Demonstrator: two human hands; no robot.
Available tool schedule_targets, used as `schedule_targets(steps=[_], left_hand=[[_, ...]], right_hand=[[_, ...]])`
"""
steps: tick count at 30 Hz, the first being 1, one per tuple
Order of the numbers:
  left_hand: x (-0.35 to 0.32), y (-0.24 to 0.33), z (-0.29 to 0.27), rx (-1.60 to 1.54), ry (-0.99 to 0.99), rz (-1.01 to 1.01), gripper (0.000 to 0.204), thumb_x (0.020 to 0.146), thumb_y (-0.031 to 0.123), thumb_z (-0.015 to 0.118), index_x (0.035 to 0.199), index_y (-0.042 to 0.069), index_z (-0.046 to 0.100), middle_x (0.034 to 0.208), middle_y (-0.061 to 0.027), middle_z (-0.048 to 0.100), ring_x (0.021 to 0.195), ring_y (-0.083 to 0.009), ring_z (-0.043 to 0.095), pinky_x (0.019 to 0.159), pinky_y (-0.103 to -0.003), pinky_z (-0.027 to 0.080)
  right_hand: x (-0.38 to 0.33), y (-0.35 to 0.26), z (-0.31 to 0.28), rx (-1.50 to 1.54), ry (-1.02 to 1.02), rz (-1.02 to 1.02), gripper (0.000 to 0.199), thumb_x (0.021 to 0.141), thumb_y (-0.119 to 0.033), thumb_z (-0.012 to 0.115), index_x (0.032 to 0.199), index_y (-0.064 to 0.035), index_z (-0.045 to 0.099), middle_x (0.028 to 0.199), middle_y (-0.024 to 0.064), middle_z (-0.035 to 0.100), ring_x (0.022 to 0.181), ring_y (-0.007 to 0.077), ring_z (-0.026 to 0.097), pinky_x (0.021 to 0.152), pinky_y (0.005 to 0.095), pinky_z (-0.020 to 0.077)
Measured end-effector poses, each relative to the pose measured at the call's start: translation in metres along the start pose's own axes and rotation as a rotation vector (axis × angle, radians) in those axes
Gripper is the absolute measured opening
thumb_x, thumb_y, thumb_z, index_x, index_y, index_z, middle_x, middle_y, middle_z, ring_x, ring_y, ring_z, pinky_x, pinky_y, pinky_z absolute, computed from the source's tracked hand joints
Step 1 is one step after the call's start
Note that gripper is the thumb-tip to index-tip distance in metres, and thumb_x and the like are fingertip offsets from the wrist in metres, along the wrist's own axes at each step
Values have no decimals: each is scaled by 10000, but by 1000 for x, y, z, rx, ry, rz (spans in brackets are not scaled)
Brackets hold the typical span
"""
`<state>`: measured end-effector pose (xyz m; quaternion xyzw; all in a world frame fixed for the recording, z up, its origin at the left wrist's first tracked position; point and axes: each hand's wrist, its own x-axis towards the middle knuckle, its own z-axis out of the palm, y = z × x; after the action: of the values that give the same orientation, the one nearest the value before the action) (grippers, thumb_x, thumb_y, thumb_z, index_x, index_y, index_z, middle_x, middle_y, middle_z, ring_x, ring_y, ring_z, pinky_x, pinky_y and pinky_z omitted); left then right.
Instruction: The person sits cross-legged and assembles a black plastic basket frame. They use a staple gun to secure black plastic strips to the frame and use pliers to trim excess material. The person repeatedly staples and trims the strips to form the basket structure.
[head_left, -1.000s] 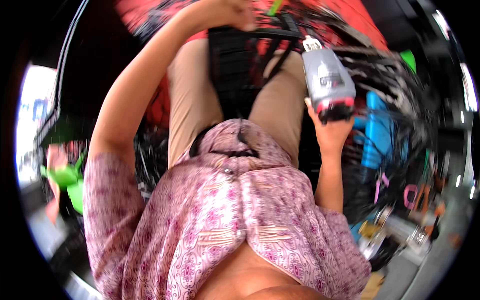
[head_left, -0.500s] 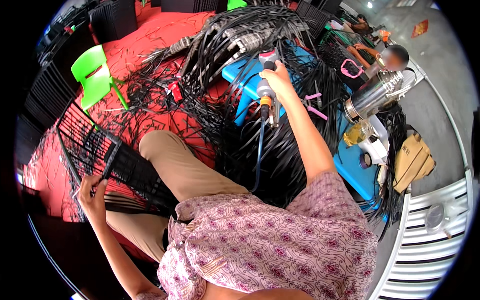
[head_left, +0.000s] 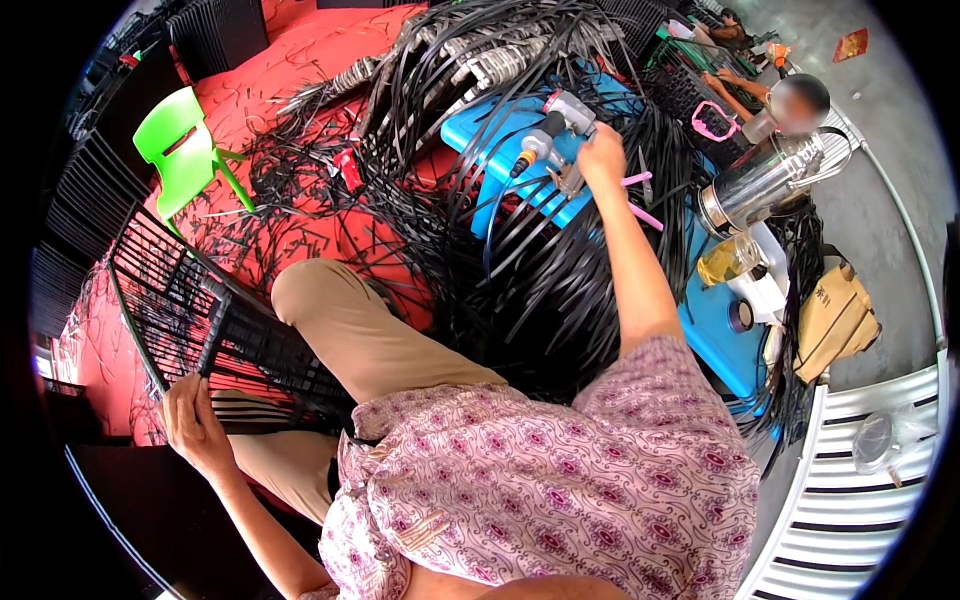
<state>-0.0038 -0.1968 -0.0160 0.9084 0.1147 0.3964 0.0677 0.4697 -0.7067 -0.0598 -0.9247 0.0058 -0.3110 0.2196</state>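
**Black frame in left hand, tool on the blue desk**

Landmark: blue desk (head_left: 468,128), partly buried in strips.

Item: tool (head_left: 540,143), grey, with a dark grip. Lies on the desk top, probably left there to be within my right hand's reach. A hose (head_left: 489,240) hangs from its rear end over the desk's near side.

Item: my right hand (head_left: 600,160), above the desk's right part, just beside the tool. Fingers curled and blurred; I cannot tell how far they are closed or whether they have hold of anything.

Item: black frame (head_left: 213,325), well left of the desk and nearer me, slanting beside my knee (head_left: 310,295). My legs seem to help prop it.

Item: my left hand (head_left: 198,425), left of the desk. Fingers closed on the frame's near end, likely to keep it from slipping.

Item: strips (head_left: 560,290), black, draped over the desk and heaped on its near side.

Item: scissors (head_left: 648,218), pink-handled, at the desk's right edge.

Item: chair (head_left: 180,140), green, left of the desk.

Item: jug (head_left: 745,190), steel, right of the desk.
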Motion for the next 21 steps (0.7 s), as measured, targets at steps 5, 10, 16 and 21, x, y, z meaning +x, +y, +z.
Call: schedule_targets(steps=[5,10,16,21], left_hand=[[-12,-2,3,75,34,18,97,941,48,682,1012,-7,716,1027,-114,715,954,-276,683,865,-388,507],[-13,0,3,-30,32,-52,115,948,27,664,1042,-17,712,1025,-130,705,972,-284,679,880,-384,511],[-21,5,1,-51,31,-108,192,958,59,664,1136,-2,701,1103,-137,688,1037,-293,659,912,-388,503],[-19,18,-6,-51,54,-180,240,962,70,663,1192,7,691,1162,-141,677,1094,-308,643,960,-409,491]], right_hand=[[-39,62,-58,-464,-334,-2,314,819,-96,712,1119,-10,678,1095,193,707,1038,395,676,873,523,535],[-59,76,-73,-439,-345,20,316,874,-75,687,1186,-45,641,1069,174,723,1007,363,695,891,550,478],[-60,76,-82,-430,-206,-134,230,887,-69,658,1116,-54,657,1070,168,693,1001,346,684,863,520,477],[-59,48,-111,-210,261,-78,239,964,-116,575,1183,-61,655,1079,188,656,979,385,656,840,508,513]])
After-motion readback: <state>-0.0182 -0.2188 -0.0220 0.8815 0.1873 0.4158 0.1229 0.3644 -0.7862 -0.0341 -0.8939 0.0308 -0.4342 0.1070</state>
